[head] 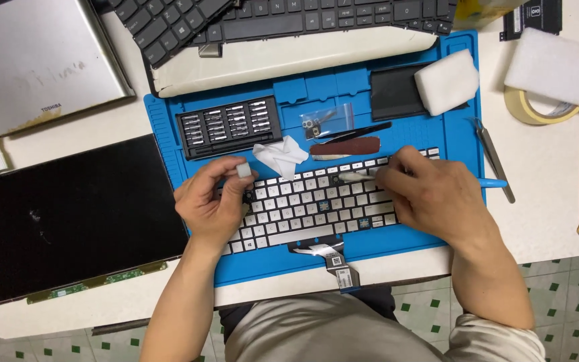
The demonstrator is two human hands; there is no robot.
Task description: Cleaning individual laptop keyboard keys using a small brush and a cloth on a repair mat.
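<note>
Left hand point(210, 204): pinches a small white key cap point(243, 169) above the keyboard point(309, 204).
Right hand point(430, 194): fingers curled, pressing the keyboard's top row.
Tip: press gently, hold the keyboard flat.

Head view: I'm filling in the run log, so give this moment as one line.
left hand: pinches white keycap | right hand: fingertips on silver keyboard | base: blue mat | nearby: bit set, crumpled wipe

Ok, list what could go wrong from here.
1. The small white keycap pinched in the left hand's fingers could slip and get lost among the white laptop keyboard keys.
2. The right hand pressing on the keyboard's top row may bend it.
3. The flat ribbon cable overhangs the blue silicone mat and could snag.
</note>
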